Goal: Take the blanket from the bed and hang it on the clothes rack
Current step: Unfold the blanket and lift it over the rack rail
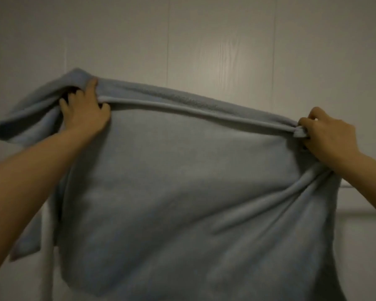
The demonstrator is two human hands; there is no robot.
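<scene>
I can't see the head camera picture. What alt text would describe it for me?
Two bare hands hold a grey-blue blanket spread wide by its top edge before a pale panelled wall. The left hand grips one end, the right hand pinches the other; a pale rail shows behind.

The room I see is dim and greyish. A soft glare patch sits on the wall (224, 68) ahead, showing its grain. The whole picture is soft and slightly blurred; the blanket (182, 192) darkens toward its lower part, and my forearms look stretched at the edges.
</scene>
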